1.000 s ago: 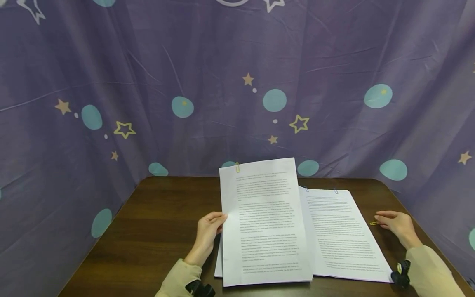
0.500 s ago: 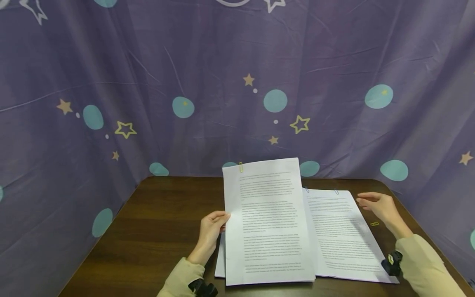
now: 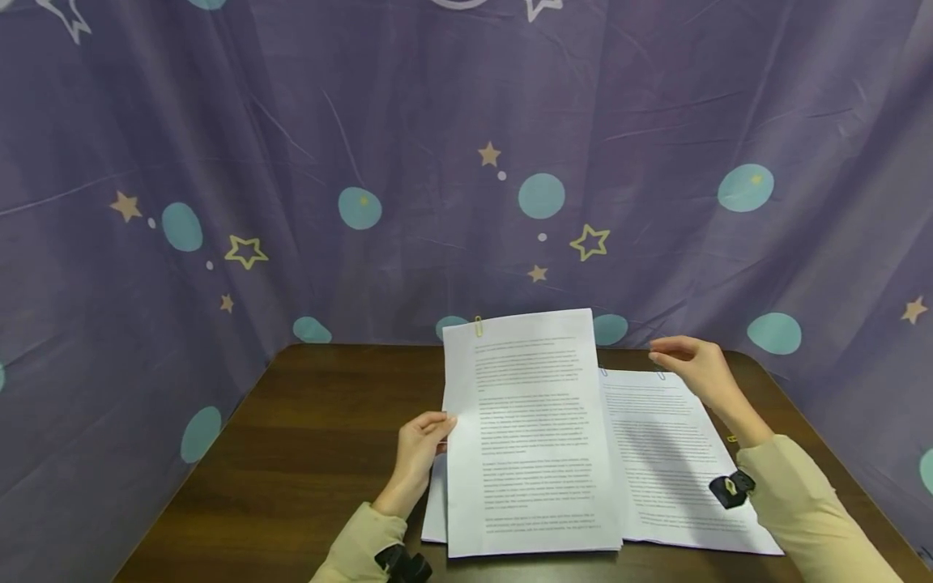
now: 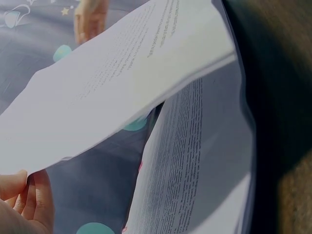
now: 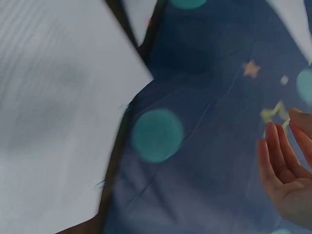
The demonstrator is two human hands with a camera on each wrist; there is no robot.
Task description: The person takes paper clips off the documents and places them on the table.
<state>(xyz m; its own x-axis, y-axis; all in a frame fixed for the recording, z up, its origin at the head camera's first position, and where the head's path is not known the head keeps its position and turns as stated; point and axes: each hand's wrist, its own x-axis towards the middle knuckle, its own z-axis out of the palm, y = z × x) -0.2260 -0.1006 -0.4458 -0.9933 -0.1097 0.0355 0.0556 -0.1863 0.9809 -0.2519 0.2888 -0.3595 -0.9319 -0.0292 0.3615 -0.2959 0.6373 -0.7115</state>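
Note:
A stack of printed sheets (image 3: 535,437) stands tilted up from the table, with a yellow paper clip (image 3: 478,326) on its top edge. My left hand (image 3: 419,453) pinches its left edge between thumb and fingers, which the left wrist view also shows. My right hand (image 3: 700,372) hovers above the far end of a second printed stack (image 3: 656,453) lying at the right. Its thumb and fingertips point left, close together; whether a small thing lies between them cannot be made out. In the right wrist view the right hand (image 5: 287,180) shows bent fingers before the curtain.
Another yellow paper clip (image 3: 732,439) lies on the table beside the right forearm, partly covered by it. Blue paper clips (image 3: 661,375) sit on the far edge of the flat stack. A purple patterned curtain (image 3: 408,121) hangs behind the brown table (image 3: 321,453).
My right hand has risen from beside the loose yellow clip and swung left and away over the flat stack. The clip stays on the table. The raised stack and left hand have shifted slightly right.

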